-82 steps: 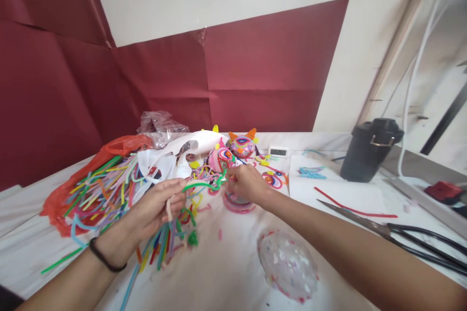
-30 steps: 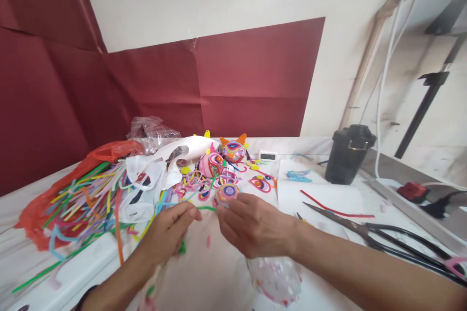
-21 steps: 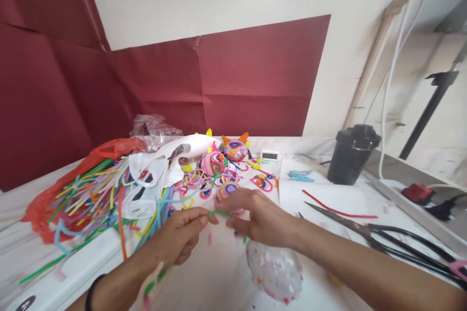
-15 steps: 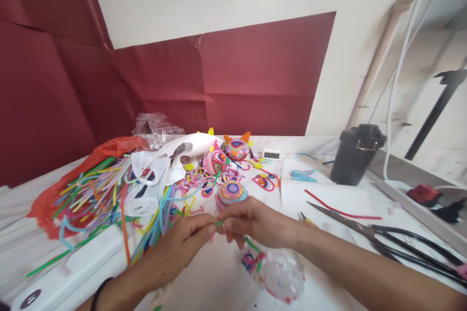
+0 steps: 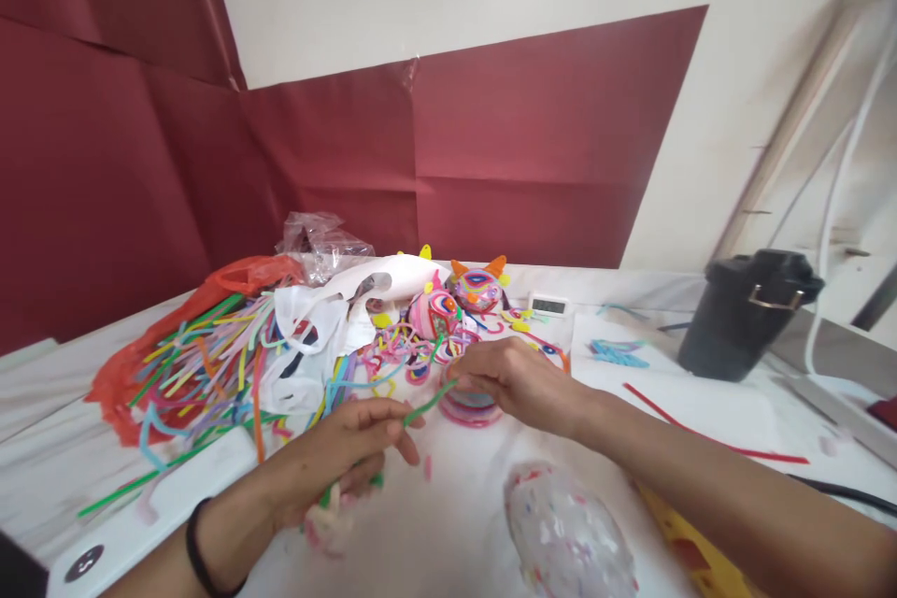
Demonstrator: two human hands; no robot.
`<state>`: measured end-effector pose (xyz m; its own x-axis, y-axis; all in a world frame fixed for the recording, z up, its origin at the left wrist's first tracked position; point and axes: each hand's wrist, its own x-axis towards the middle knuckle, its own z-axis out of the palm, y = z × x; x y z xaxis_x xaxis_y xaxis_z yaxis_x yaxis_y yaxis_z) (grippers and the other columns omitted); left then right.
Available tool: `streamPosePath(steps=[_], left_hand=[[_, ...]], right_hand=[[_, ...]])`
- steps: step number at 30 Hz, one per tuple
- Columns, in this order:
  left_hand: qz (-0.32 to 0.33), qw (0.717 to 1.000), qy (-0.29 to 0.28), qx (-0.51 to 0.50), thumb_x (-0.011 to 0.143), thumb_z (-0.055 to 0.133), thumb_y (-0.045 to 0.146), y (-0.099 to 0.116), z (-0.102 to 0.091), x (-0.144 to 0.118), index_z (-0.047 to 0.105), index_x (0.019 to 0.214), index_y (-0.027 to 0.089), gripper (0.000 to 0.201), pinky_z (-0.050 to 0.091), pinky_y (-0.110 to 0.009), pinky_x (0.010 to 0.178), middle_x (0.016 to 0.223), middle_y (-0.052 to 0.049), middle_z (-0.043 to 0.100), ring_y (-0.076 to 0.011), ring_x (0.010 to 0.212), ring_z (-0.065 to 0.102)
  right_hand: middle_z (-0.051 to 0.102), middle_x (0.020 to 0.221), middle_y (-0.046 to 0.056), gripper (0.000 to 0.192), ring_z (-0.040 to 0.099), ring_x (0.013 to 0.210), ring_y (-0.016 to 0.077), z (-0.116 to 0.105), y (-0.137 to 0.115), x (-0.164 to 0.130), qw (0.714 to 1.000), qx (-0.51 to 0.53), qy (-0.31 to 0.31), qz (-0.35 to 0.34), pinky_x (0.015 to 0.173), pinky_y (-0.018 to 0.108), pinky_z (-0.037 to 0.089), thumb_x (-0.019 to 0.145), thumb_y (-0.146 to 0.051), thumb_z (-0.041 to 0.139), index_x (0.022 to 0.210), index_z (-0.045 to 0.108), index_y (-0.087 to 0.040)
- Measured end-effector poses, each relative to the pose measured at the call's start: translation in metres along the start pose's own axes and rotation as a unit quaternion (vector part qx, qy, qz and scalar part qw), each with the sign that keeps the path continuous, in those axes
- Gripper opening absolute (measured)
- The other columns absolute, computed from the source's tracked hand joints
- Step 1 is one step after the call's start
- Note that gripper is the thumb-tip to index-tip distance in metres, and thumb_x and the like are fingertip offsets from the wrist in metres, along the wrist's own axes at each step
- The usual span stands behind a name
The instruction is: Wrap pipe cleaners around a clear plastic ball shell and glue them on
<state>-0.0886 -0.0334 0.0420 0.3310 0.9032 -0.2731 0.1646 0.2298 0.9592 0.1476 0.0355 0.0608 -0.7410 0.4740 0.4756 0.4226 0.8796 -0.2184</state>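
A short green pipe cleaner stretches between my two hands. My left hand pinches its lower end between thumb and forefinger. At the upper end, my right hand closes its fingertips on it. Under my left hand are green and pale pink bits; I cannot tell whether they are held or lie on the table. A ball wrapped in coiled pipe cleaners sits partly hidden behind my right hand. Nearer me lies a clear, bumpy ball with coloured specks.
Left lie an orange-red bag with many loose pipe cleaners, white cut sheets and a white case. Decorated balls and a small digital display stand behind. Right are a red pipe cleaner and a dark container.
My hands have drawn apart, and the green pipe cleaner shows between them. The clear ball appears lower and further right. The view has shifted, leaving most of the scissors out of sight.
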Motion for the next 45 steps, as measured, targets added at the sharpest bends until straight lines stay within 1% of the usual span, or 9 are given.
streamPosePath(steps=[6,13,17,22,28,31,34,40,45], left_hand=[[0.088,0.990,0.099,0.049,0.077,0.061,0.050,-0.008,-0.008,0.021,0.060,0.063,0.014,0.038,0.021,-0.020,0.036,0.052,0.003,0.058,-0.0024,0.032,0.028],[0.093,0.982,0.159,-0.034,0.075,0.064,0.045,-0.021,-0.022,0.037,0.059,0.093,0.017,0.034,0.045,-0.024,0.049,0.073,-0.003,0.068,-0.0151,0.056,0.061],[0.113,0.970,0.210,0.039,0.074,0.065,0.046,-0.025,-0.052,0.041,0.064,0.094,0.016,0.036,0.053,-0.035,0.075,0.089,-0.007,0.072,-0.0227,0.079,0.068],[0.134,0.903,0.327,0.243,0.079,0.052,0.053,-0.029,-0.086,0.028,0.064,0.104,0.016,0.046,0.055,-0.038,0.073,0.090,-0.008,0.073,-0.0271,0.082,0.069],[0.155,0.858,0.307,0.381,0.083,0.049,0.048,-0.039,-0.091,0.015,0.068,0.099,0.019,0.038,0.054,-0.035,0.075,0.095,-0.007,0.075,-0.0247,0.083,0.070],[0.173,0.839,0.308,0.414,0.084,0.050,0.046,-0.040,-0.090,0.013,0.070,0.098,0.020,0.036,0.053,-0.032,0.076,0.097,-0.005,0.075,-0.0232,0.086,0.070],[0.194,0.825,0.305,0.434,0.085,0.050,0.043,-0.036,-0.092,0.009,0.070,0.096,0.020,0.032,0.054,-0.028,0.072,0.096,-0.004,0.075,-0.0205,0.081,0.070],[0.276,0.772,0.293,0.492,0.089,0.049,0.033,-0.029,-0.093,-0.002,0.070,0.093,0.019,0.026,0.053,-0.023,0.069,0.089,-0.004,0.074,-0.0171,0.078,0.070],[0.321,0.741,0.192,0.558,0.090,0.044,0.017,-0.030,-0.092,-0.011,0.068,0.099,0.017,0.026,0.052,-0.019,0.076,0.096,-0.005,0.072,-0.0145,0.085,0.069]], right_hand=[[0.065,0.074,0.003,0.024,0.055,0.068,0.0150,0.005,0.020,0.050,0.979,-0.188,-0.054,-0.063,0.058,0.025,0.033,0.081,0.001,0.050,0.078,0.067,-0.015],[0.063,0.101,0.015,0.021,0.050,0.101,0.0278,0.026,0.021,0.114,0.961,-0.253,-0.059,-0.096,0.080,0.039,0.036,0.094,-0.013,0.049,0.087,0.069,-0.013],[0.064,0.106,0.014,0.019,0.059,0.093,0.0248,0.047,0.023,0.135,0.959,-0.253,-0.090,-0.093,0.077,0.036,0.042,0.092,-0.010,0.049,0.099,0.066,-0.012],[0.066,0.111,0.012,0.020,0.063,0.097,0.0231,0.072,0.039,0.147,0.965,-0.222,-0.123,-0.064,0.076,0.031,0.045,0.092,-0.009,0.049,0.105,0.063,-0.015],[0.071,0.099,0.012,0.035,0.067,0.088,0.0243,0.082,0.052,0.143,0.969,-0.184,-0.163,0.008,0.066,0.026,0.045,0.083,-0.003,0.055,0.115,0.059,-0.015],[0.070,0.106,0.012,0.057,0.068,0.090,0.0249,0.075,0.051,0.134,0.973,-0.174,-0.144,0.043,0.065,0.026,0.046,0.081,-0.003,0.054,0.135,0.042,-0.018],[0.069,0.105,0.016,0.058,0.067,0.091,0.0279,0.066,0.044,0.124,0.976,-0.177,-0.114,0.060,0.067,0.030,0.047,0.082,-0.003,0.051,0.137,0.039,-0.016],[0.063,0.112,0.013,0.025,0.056,0.109,0.0226,0.077,0.024,0.109,0.978,-0.144,-0.129,-0.078,0.090,0.033,0.042,0.091,-0.012,0.048,0.112,0.062,-0.018],[0.065,0.105,0.014,0.023,0.058,0.103,0.0230,0.088,0.034,0.105,0.975,-0.124,-0.157,-0.100,0.089,0.035,0.041,0.085,-0.003,0.054,0.101,0.067,-0.012]])
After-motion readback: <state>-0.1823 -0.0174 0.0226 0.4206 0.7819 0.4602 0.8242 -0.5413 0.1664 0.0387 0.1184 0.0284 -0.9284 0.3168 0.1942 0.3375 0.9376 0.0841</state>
